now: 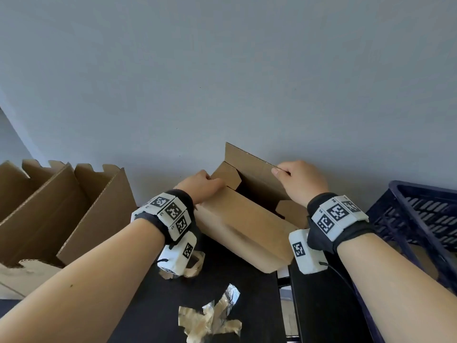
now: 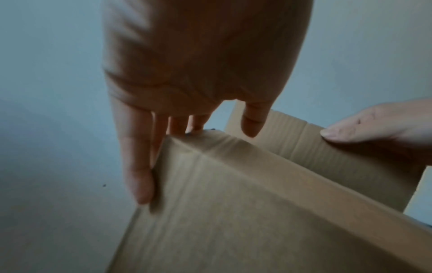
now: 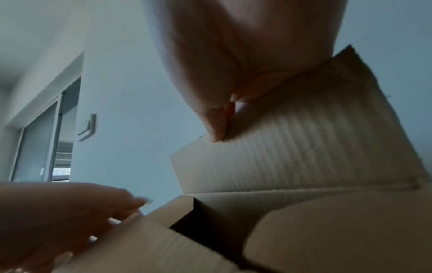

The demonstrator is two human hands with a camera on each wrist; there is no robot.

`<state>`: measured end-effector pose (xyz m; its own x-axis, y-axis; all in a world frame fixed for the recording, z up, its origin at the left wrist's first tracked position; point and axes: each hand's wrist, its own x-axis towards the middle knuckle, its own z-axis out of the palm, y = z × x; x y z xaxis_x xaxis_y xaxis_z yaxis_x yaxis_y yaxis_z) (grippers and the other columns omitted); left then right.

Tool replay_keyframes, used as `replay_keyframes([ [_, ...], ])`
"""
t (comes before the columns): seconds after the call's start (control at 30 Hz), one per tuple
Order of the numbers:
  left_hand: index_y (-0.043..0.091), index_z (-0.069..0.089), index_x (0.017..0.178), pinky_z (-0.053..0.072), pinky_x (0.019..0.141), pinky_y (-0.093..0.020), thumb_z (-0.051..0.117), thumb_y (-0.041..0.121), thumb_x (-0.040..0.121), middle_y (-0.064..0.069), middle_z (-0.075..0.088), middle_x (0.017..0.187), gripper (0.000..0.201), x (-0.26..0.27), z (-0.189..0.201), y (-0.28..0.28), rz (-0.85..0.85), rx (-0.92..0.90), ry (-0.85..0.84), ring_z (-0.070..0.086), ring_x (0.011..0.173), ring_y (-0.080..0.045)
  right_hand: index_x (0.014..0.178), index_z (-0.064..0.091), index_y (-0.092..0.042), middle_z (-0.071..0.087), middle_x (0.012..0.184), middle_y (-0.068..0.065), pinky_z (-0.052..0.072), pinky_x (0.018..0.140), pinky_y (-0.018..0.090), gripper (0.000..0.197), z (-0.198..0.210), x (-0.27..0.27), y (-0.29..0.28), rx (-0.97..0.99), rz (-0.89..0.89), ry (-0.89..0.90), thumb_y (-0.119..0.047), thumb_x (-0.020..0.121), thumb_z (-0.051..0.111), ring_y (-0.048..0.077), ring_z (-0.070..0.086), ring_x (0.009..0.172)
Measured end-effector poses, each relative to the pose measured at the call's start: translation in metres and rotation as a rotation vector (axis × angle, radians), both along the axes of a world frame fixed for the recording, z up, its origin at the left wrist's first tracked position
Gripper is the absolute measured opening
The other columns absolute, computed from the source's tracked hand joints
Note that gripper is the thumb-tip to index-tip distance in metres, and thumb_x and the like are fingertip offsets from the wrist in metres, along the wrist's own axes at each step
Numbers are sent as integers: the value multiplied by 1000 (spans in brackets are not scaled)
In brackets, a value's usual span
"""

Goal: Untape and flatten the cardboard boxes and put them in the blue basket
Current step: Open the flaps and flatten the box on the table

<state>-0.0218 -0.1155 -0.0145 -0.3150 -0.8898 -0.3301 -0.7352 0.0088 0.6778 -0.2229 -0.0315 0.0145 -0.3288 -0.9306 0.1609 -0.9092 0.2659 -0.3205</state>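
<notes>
- My left hand (image 1: 201,185) is resting against the near-left corner of the open cardboard box (image 1: 247,219); in the left wrist view its fingers (image 2: 138,166) are lying straight along the box's side wall, released, gripping nothing.
- My right hand (image 1: 300,180) is pinching the top edge of the box's raised far flap (image 1: 249,158), thumb in front and the other fingers behind it.
- The box is sitting on the black counter (image 1: 148,305), directly against the grey wall (image 1: 222,70), with its opening facing up.
- The blue basket (image 1: 420,219) is standing to the right of the box, near it; the frame edge is cutting off its far side.
- Opened cardboard pieces (image 1: 61,206) are leaning on the left of the counter, apart from the box.
- Crumpled tape (image 1: 210,320) is lying on the counter in front of the box; a second scrap is sitting partly hidden under my left wrist camera (image 1: 178,256).
- My right wrist unit is covering the box's near-right corner.
- The box interior is showing dark; its contents cannot be made out.
- The right wrist view is blurring my left hand.
</notes>
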Motion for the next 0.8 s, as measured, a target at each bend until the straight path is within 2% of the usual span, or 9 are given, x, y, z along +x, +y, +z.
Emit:
replay_keyframes([
  [0.1,13,41,134,48,92,-39,40,61,88,-7,50,128,66,0,5,2,8,39,-38,51,111,-29,58,28,-16,30,53,1,20,50,29,45,2,6,3,-9,25,-48,-30,98,43,20,30,53],
  [0.17,13,43,132,47,82,-32,43,52,91,-7,50,120,56,2,5,4,7,65,-47,50,100,-27,57,37,-14,37,53,3,26,51,31,44,2,9,6,-6,74,-91,-29,97,45,21,36,53],
  [0.2,13,46,130,45,80,-31,43,47,93,-7,51,120,51,4,4,5,4,80,-53,49,96,-26,60,51,-13,49,57,6,33,55,32,39,1,10,8,-5,112,-111,-26,97,47,23,46,58],
  [0.27,12,49,130,45,86,-32,40,43,95,-10,50,131,48,9,1,6,17,124,-46,49,100,-27,96,72,-13,70,94,4,44,79,28,20,-4,6,12,16,134,-128,-21,95,53,21,62,91],
  [0.33,11,49,132,44,97,-35,39,44,96,-11,47,138,50,16,-3,7,58,165,-14,49,114,-28,112,68,-19,64,116,1,39,92,27,24,-10,-3,17,-31,56,-92,-23,90,61,20,55,113],
  [0.43,12,46,134,42,103,-42,39,48,96,-11,43,140,53,22,-9,8,121,217,41,45,122,-30,101,66,-20,55,105,1,40,80,30,26,-18,-17,27,-134,-213,-24,-37,81,70,22,51,105],
  [0.53,18,44,120,48,95,-49,47,49,91,-9,42,123,43,24,-9,6,187,310,147,43,109,-31,96,56,-19,53,85,-5,39,64,28,34,-30,-19,37,-48,-347,-48,-50,84,62,19,54,82],
  [0.67,17,41,130,47,93,-52,57,37,87,-4,40,131,51,28,-6,-1,181,414,330,39,125,-30,105,54,-18,57,88,-3,47,74,33,36,-53,-9,36,-77,-352,-199,-51,92,47,24,60,92],
  [0.8,22,44,130,40,101,-56,59,18,75,-8,44,135,57,34,-2,-2,-3,455,395,45,121,-28,116,57,-16,63,101,8,48,81,37,46,-55,-3,27,-39,-305,-245,-51,94,38,28,59,96],
])
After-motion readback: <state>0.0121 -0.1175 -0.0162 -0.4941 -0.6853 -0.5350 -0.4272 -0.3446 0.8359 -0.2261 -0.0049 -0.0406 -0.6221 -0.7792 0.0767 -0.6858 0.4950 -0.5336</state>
